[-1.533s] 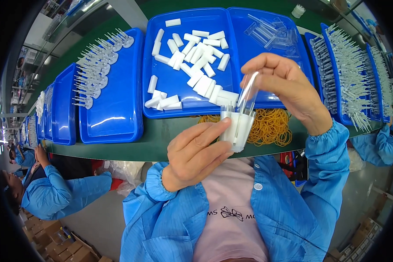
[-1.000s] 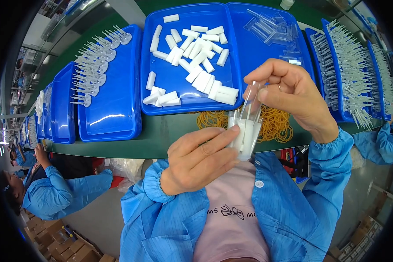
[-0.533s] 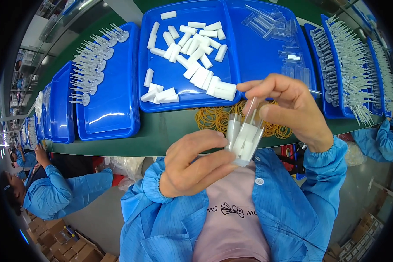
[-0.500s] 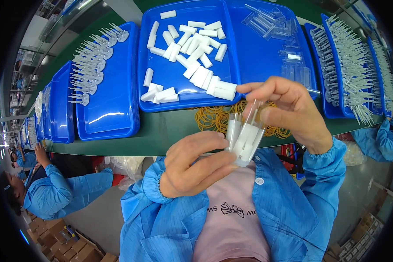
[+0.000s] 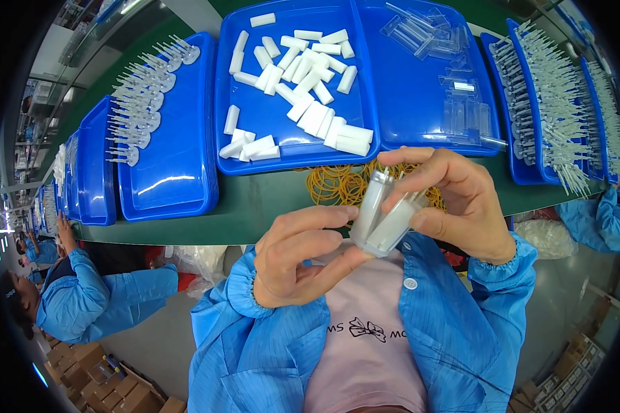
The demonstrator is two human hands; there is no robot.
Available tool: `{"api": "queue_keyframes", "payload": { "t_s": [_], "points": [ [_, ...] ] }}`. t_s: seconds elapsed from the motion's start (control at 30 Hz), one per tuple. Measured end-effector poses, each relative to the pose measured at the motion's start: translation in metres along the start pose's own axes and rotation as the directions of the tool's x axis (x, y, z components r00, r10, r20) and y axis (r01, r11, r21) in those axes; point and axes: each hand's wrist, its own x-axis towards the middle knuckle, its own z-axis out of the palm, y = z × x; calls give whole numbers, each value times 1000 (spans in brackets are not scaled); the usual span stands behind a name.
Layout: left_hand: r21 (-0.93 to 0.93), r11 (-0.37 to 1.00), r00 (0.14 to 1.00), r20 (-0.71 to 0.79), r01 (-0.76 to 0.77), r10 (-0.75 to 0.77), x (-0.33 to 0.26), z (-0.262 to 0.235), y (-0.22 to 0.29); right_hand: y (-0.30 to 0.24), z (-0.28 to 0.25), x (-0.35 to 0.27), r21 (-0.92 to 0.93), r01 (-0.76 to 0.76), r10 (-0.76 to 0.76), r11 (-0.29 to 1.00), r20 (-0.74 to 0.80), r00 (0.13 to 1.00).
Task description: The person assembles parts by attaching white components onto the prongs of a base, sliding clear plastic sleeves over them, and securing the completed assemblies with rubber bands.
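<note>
In front of my chest I hold clear plastic sleeves with white foam-like pieces inside, their lower ends together and their upper ends apart. My left hand is closed on the lower left end, thumb beneath and fingers along the side. My right hand pinches the right side, its index finger reaching between the upper ends. The fingers partly hide how many sleeves there are. Just beyond, loose white blocks lie in a blue tray. More clear sleeves lie in the blue tray at its right.
Yellow rubber bands lie on the green table behind my hands. Blue trays of clear syringe-like parts stand at the left, with similar stacked trays at the right. A person in a blue smock sits at the left.
My right hand has come down and nearer, its fingers now lower on the sleeves. The sleeves have tilted and their upper ends have spread. My left fingers have shifted slightly.
</note>
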Motion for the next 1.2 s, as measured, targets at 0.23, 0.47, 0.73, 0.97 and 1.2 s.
{"api": "queue_keyframes", "payload": {
  "t_s": [0.23, 0.47, 0.73, 0.97, 1.2],
  "points": [
    [-238, 844, 877, 157, 480, -454, 27, 2, -12, -4, -1, 21, -572, 267, -231, 775, 137, 963],
    [-285, 644, 692, 455, 710, -560, 54, -7, -30, -16, 22, 43, -616, 369, -352, 696, 155, 923],
    [-701, 543, 698, -89, 463, -710, 40, -49, -49, 40, 4, 38, -789, 286, -219, 544, 196, 956],
    [-739, 559, 788, -62, 376, -613, 23, -55, -52, 83, 18, 40, -938, 346, -223, 0, 337, 915],
    [-292, 651, 711, 208, 701, -672, 8, -33, -29, 53, 16, 46, -920, 267, -273, 287, 189, 943]
  ]
}}
